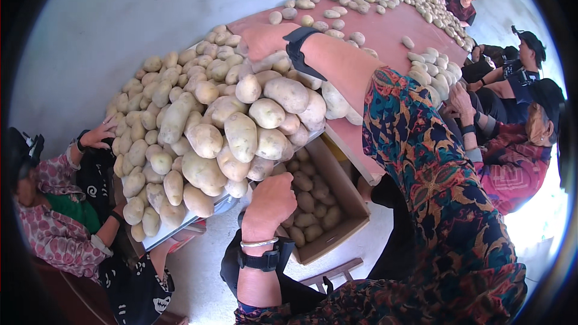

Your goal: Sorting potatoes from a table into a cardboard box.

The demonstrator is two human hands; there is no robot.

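head view | left hand (272,200) is seen curled narrow at the rim of the cardboard box (352,201), grasp not discernible | potato heap (205,120) lies just above it | right hand (260,41) is laid flat on the heap's far side, farther from the box

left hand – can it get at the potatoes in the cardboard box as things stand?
Probably yes. The left hand is already at the rim of the open cardboard box, right above the potatoes inside. No lid or flap covers them. The heaped potatoes on the table overhang slightly but don't block the opening.
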